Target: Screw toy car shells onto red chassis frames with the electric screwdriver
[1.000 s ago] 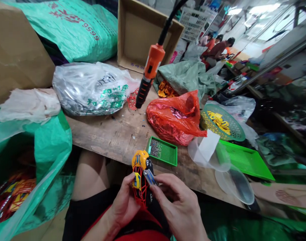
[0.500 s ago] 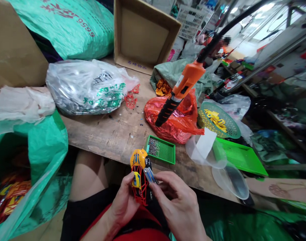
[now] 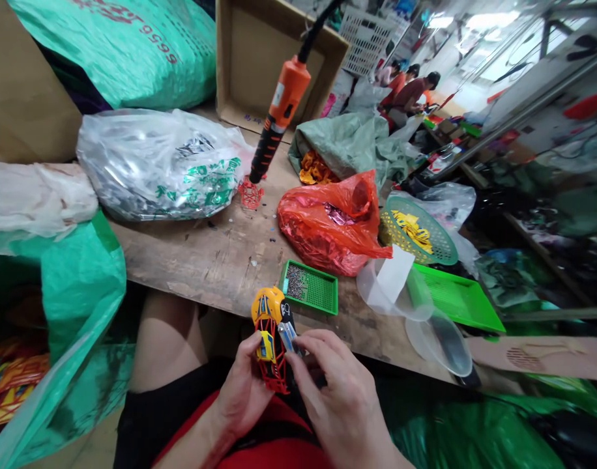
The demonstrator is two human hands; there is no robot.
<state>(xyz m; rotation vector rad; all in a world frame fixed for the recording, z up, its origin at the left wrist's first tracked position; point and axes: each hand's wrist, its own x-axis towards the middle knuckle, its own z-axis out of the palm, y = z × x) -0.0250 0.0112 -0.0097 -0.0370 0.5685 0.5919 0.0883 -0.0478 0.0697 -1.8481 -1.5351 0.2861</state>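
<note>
My left hand (image 3: 242,384) grips a toy car body (image 3: 270,345) with a yellow dome and red lattice cage, held upright above my lap. My right hand (image 3: 330,391) pinches a small silver-blue part (image 3: 287,337) against the car's side. Its fingers hide part of that piece. On the wooden workbench (image 3: 191,267), a green mesh tray (image 3: 318,293) holds many tiny screws close beyond my hands. An orange-and-black electric screwdriver (image 3: 281,111) hangs on its cable, its tip just above a loose red lattice piece (image 3: 251,194).
A clear bag of parts (image 3: 152,169) and a red bag (image 3: 328,228) lie on the bench. Further right are a green basket (image 3: 418,231), clear plastic bowls (image 3: 438,345) and a green tray (image 3: 455,296). Green sacks flank me. Co-workers (image 3: 408,91) sit in the background.
The hanging screwdriver has swung left from over the red bag to above the red lattice piece. The whole view has drifted slightly, and my right hand's fingers have shifted a little on the silver part.
</note>
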